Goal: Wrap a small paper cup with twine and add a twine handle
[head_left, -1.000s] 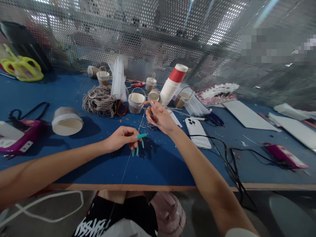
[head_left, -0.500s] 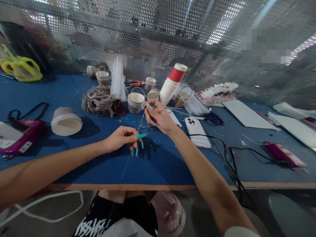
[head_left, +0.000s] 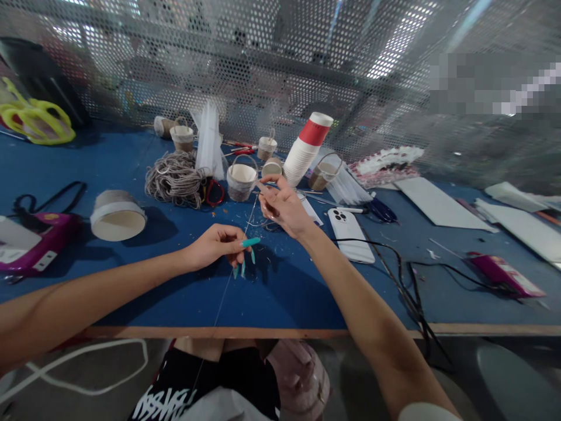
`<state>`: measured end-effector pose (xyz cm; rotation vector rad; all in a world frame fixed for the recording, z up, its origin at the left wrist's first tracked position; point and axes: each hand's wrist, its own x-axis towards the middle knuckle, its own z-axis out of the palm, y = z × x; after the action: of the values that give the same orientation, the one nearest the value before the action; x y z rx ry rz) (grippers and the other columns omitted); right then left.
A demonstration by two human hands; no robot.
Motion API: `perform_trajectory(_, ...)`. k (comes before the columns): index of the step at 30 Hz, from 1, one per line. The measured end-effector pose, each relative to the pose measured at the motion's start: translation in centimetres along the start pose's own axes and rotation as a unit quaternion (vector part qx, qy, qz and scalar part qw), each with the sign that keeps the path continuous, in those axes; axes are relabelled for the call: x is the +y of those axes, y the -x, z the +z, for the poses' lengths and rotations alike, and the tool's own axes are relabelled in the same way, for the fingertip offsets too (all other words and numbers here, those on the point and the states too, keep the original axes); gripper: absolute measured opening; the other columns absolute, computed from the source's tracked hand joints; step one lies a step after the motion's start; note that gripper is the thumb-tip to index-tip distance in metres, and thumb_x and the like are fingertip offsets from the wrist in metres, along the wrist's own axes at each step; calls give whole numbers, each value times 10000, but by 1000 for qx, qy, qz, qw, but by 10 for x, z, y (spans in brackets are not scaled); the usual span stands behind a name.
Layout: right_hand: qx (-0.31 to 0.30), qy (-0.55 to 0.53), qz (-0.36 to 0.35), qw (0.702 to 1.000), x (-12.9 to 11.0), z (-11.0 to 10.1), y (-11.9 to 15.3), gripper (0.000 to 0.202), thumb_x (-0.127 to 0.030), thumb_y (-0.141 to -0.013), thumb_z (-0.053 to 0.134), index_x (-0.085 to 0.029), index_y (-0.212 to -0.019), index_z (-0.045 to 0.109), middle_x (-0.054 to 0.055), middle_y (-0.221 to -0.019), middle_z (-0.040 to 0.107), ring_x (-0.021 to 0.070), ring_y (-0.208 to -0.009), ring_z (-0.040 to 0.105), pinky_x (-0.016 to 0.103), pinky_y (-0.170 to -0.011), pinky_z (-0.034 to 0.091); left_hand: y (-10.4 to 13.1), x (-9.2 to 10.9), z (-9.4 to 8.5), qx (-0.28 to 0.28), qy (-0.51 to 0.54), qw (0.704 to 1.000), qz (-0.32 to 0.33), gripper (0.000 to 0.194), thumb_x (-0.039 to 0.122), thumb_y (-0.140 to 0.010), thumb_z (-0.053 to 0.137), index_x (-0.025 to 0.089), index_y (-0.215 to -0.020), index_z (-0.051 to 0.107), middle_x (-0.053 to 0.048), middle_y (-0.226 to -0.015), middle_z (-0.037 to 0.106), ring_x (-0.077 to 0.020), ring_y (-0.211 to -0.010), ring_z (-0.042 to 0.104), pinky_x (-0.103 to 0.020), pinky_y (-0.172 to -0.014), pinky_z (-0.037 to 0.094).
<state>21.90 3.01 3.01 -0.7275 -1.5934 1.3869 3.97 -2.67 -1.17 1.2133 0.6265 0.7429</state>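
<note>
A thin pale thread [head_left: 225, 295] runs from my lap over the table edge, through my left hand [head_left: 221, 245] and up to my right hand [head_left: 280, 202]. My left hand is closed in a pinch on it, long turquoise nails pointing right. Higher up, the fingers of my right hand are pinched at the thread's upper end; whatever small tip sits between them is too fine to make out. Just behind my right hand stand a small cup with a looped handle [head_left: 241, 186] and a little cup on its side [head_left: 272, 168].
Around the hands lie a bundle of grey cord [head_left: 173, 180], red-handled scissors [head_left: 215, 193], a leaning stack of paper cups [head_left: 302, 153], a white phone [head_left: 350, 235] and a larger wrapped cup [head_left: 117, 216]. Black cables [head_left: 401, 280] trail over the table edge [head_left: 307, 333] at right.
The fingers of my right hand have shifted slightly while staying pinched at the thread. My left hand has kept its place.
</note>
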Motion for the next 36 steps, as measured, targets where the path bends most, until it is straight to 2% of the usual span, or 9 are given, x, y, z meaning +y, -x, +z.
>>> perform_trajectory(5, 112, 31, 33, 993, 5, -1, -3, 409, -572, -762, 568, -235, -955, 439, -4, -821, 541, 103, -639, 535, 232, -518, 410, -2, -1, -1, 31, 17, 999, -1, 356, 434, -644, 754, 105, -675, 623, -2, -526, 629, -79, -439, 575, -194, -470, 498)
perform_trajectory(7, 194, 99, -10, 976, 8, -1, -2, 382, -563, -762, 569, -230, -915, 461, 19, -882, 535, 135, -788, 539, 273, -673, 449, -3, -1, -2, 53, 38, 998, 1, 356, 426, -630, 765, 103, -679, 625, 2, -516, 625, -75, -429, 571, -182, -449, 484)
perform_trajectory(10, 285, 239, -114, 921, 7, 5, 4, 265, -484, -814, 548, -226, -776, 497, 17, -813, 517, 154, -829, 489, 309, -785, 406, -4, 0, -2, 80, 68, 994, 10, 365, 421, -591, 791, 106, -660, 618, 2, -520, 633, -75, -416, 570, -180, -433, 480)
perform_trajectory(13, 210, 327, -129, 912, 1, 21, 14, 396, -434, -892, 437, -209, -574, 506, 6, -630, 495, 149, -705, 473, 329, -778, 380, -3, 2, -1, 104, 67, 992, 10, 382, 425, -561, 807, 108, -638, 608, -4, -537, 647, -85, -425, 584, -200, -459, 510)
perform_trajectory(18, 72, 277, -23, 958, -1, 44, 21, 255, -417, -796, 587, -186, -698, 635, 11, -697, 600, 138, -676, 542, 282, -638, 418, -3, 2, 2, 108, 14, 994, 14, 379, 421, -569, 800, 102, -664, 619, -22, -586, 670, -108, -478, 623, -230, -512, 545)
perform_trajectory(24, 78, 263, -10, 962, 5, 45, 21, 181, -345, -767, 633, -178, -731, 691, 50, -759, 684, 164, -705, 611, 290, -632, 461, -5, 0, -1, 103, -38, 994, 23, 326, 401, -619, 768, 116, -694, 628, -28, -622, 682, -125, -535, 647, -248, -558, 554)
perform_trajectory(29, 86, 164, 26, 982, -6, 36, 17, 221, -364, -779, 624, -172, -693, 691, 36, -695, 689, 139, -640, 630, 279, -622, 495, 2, 19, -12, 58, -145, 986, 63, 324, 447, -699, 683, 122, -702, 687, -51, -647, 693, -134, -572, 645, -240, -581, 529)
perform_trajectory(31, 77, 118, 51, 989, -12, 33, 16, 239, -383, -772, 636, -166, -683, 684, 20, -630, 666, 119, -567, 619, 262, -577, 501, 5, 28, -19, 100, -174, 972, 125, 398, 496, -767, 582, 127, -661, 686, -47, -579, 661, -124, -523, 612, -227, -531, 493)
perform_trajectory(36, -6, 55, 90, 994, -24, 30, 18, 254, -389, -770, 654, -148, -693, 676, -19, -503, 592, 91, -418, 566, 224, -434, 471, 3, 44, -39, 331, -200, 875, 292, 360, 416, -837, 530, 151, -614, 630, 7, -524, 534, -69, -481, 485, -188, -482, 390)
